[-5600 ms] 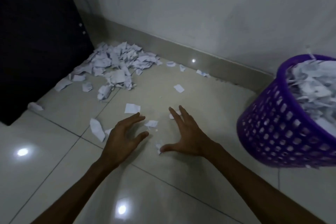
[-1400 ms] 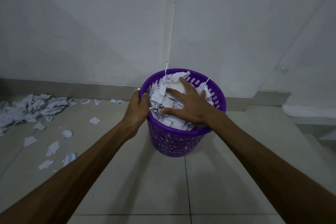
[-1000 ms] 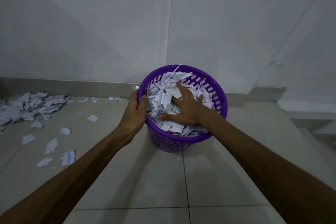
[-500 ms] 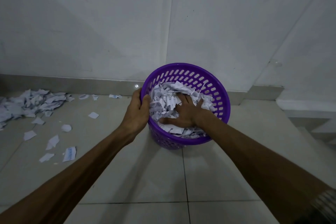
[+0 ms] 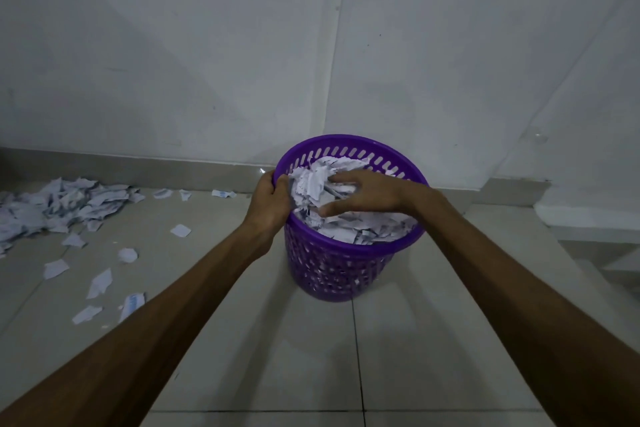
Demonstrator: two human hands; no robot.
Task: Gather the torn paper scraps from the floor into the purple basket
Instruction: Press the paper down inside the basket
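Lying well off to the left of the left hand, a loose heap of torn paper spreads over the tiled floor along the grey skirting, and single scraps trail from it toward the left forearm. A few small pieces sit just beyond that hand, against the base of the white wall. Nothing stands between the scattered paper and the hands.

Between the two hands stands the purple basket, upright on the floor close to the wall, its slotted sides perforated all round. White scraps fill it nearly to the rim, crumpled and jagged, some showing faint print. The left hand grips the rim on the near left side, fingers curled over the edge with the thumb outside. The right hand rests on top of the paper inside, palm down, fingers spread and lightly bent, thumb stretched toward the near side, holding nothing that I can make out.
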